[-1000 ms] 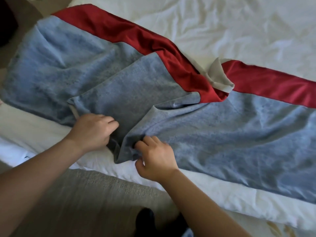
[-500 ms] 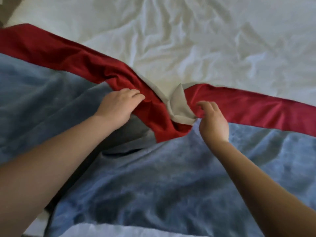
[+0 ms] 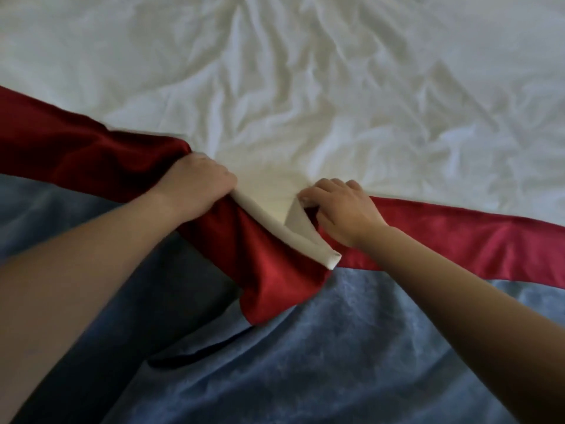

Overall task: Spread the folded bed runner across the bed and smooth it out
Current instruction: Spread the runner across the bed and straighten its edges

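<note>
The bed runner (image 3: 351,347) is blue-grey with a red band (image 3: 458,240) along its far edge and a pale lining. It lies across the white bed sheet (image 3: 305,87). In the middle the red band is bunched and folded over, showing the lining (image 3: 293,231). My left hand (image 3: 198,185) grips the red edge on the left side of the fold. My right hand (image 3: 339,203) pinches the turned-over edge on the right side of the fold. Both forearms reach over the blue part.
Wrinkled white sheet fills the far half of the view. The runner runs out of frame at left, right and near edges. A dark crease (image 3: 195,353) in the blue fabric lies under my left forearm.
Both hands left the near blue edge and reached to the far red band. Since half a second ago they have closed on the fold's two sides and the view has moved nearer.
</note>
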Available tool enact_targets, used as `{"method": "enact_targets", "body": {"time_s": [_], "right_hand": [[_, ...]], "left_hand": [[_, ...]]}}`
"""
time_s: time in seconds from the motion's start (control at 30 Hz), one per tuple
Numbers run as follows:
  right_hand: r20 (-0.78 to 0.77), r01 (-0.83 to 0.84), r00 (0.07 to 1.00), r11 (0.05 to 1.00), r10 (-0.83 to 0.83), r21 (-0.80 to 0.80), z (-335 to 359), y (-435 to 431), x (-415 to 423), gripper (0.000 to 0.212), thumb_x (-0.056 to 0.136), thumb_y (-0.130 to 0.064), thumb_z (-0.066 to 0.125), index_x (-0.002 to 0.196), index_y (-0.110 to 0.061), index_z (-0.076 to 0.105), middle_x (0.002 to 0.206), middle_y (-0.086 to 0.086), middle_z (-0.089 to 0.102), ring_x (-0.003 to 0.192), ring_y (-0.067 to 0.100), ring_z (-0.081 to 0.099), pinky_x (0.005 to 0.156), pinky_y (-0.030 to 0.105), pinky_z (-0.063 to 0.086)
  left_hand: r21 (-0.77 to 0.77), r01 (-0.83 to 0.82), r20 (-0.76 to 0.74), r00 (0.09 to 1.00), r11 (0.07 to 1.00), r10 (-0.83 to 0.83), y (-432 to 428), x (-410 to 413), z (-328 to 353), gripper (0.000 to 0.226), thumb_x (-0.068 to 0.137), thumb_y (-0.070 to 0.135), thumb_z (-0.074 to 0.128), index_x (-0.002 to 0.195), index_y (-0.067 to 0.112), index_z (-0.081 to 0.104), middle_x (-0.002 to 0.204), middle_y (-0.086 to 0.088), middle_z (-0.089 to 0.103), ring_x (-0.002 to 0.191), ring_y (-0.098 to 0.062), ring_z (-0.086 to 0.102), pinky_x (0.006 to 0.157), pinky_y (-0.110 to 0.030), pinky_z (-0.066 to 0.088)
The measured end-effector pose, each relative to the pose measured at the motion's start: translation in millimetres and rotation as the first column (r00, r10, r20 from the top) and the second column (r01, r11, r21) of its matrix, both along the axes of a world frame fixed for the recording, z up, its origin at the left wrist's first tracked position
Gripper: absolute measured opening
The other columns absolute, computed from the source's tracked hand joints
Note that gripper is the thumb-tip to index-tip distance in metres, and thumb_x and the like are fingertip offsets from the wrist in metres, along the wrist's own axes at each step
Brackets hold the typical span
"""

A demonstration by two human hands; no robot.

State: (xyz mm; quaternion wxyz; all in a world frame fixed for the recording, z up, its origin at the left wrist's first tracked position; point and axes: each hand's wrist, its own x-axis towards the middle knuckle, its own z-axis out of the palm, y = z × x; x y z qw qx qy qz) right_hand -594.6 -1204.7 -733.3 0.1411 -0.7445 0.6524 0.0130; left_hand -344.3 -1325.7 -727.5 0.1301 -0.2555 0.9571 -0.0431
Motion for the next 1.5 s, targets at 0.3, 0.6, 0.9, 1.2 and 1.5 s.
{"method": "enact_targets", "body": {"time_s": [0.3,0.6,0.9,1.2,1.5], "right_hand": [[-0.037,0.253,0.967,0.967,-0.253,-0.002,-4,-15,9,0.033,0.079,-0.015,0.058,0.111,-0.021,0.058,0.104,0.001,0.058,0.1,0.026,0.053,0.087,0.037,0.036],[-0.093,0.229,0.967,0.968,-0.239,-0.104,-3,-10,20,0.021,0.08,-0.014,0.067,0.1,-0.015,0.067,0.095,0.004,0.062,0.091,0.028,0.059,0.077,0.037,0.046],[-0.402,-0.033,0.916,0.997,0.004,-0.067,-16,-22,30,0.022,0.054,-0.002,0.079,0.064,-0.01,0.061,0.061,0.005,0.056,0.053,0.024,0.054,0.043,0.027,0.037],[-0.174,0.291,0.932,0.943,-0.318,-0.164,-16,-55,19,0.008,0.071,0.001,0.053,0.074,-0.004,0.057,0.067,0.013,0.06,0.062,0.034,0.057,0.056,0.035,0.035],[-0.111,0.196,0.974,0.98,-0.2,-0.048,-24,-56,8,0.021,0.085,-0.003,0.046,0.103,-0.009,0.053,0.099,0.009,0.057,0.093,0.031,0.053,0.076,0.037,0.034]], "left_hand": [[-0.171,-0.474,0.177,0.848,0.864,0.5,-98,88,28,0.012,0.072,0.012,0.063,0.083,0.014,0.06,0.09,-0.013,0.066,0.087,-0.032,0.064,0.083,-0.036,0.039],[-0.147,-0.375,-0.173,0.921,0.915,0.35,-103,86,22,0.026,0.058,0.002,0.063,0.085,0.004,0.064,0.082,-0.021,0.061,0.078,-0.041,0.059,0.075,-0.044,0.043],[0.005,0.159,-0.248,0.957,0.987,-0.153,-37,6,-13,0.017,0.062,0.007,0.078,0.065,0.007,0.061,0.062,-0.008,0.055,0.054,-0.03,0.054,0.046,-0.032,0.041],[-0.087,0.2,-0.17,0.962,0.976,-0.213,-59,16,-15,0.013,0.063,0.005,0.064,0.055,0.009,0.054,0.054,-0.008,0.051,0.049,-0.028,0.052,0.045,-0.03,0.04],[-0.095,-0.223,-0.265,0.945,0.97,0.191,-83,9,-9,0.008,0.068,0.004,0.061,0.061,0.0,0.058,0.049,-0.019,0.054,0.047,-0.036,0.055,0.048,-0.023,0.025]]}}
